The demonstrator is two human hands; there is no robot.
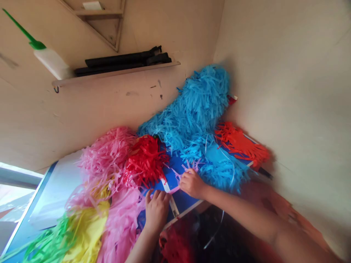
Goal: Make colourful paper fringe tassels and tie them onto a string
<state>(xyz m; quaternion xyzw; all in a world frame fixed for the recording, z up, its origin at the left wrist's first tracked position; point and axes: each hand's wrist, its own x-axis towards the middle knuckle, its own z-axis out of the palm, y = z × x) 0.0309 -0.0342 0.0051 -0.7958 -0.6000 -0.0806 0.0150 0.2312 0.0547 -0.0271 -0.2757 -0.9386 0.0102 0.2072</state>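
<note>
Evidently the right hand (192, 183) has its fingers closed on a lilac fringed strip (174, 190), whose frayed ends poke up above the knuckles, while the left hand (157, 208) curls at the strip's other end; whether its fingertips pinch the paper or merely rest by it, I cannot tell. The strip lies low over the blue tabletop (175, 168), between the two hands, and looks thin, so an uneven pull could well tear it or snap off single tassels. Its loose ends could also snag in the red fringe (145, 160) just beyond the left hand, or in the blue fringed sheet (226, 177) beside the right wrist. A white cord (233, 166) loops over that sheet, and a sweep of the right forearm might catch it and drag paper along. The table's near edge (189, 209) runs right under the wrists, leaving little margin there: anything let go could slide off. Working room is a narrow wedge of tabletop, closed leftward by the pink fringe (122, 219), and at the back by the big blue shaggy figure (203, 98) against the wall.
</note>
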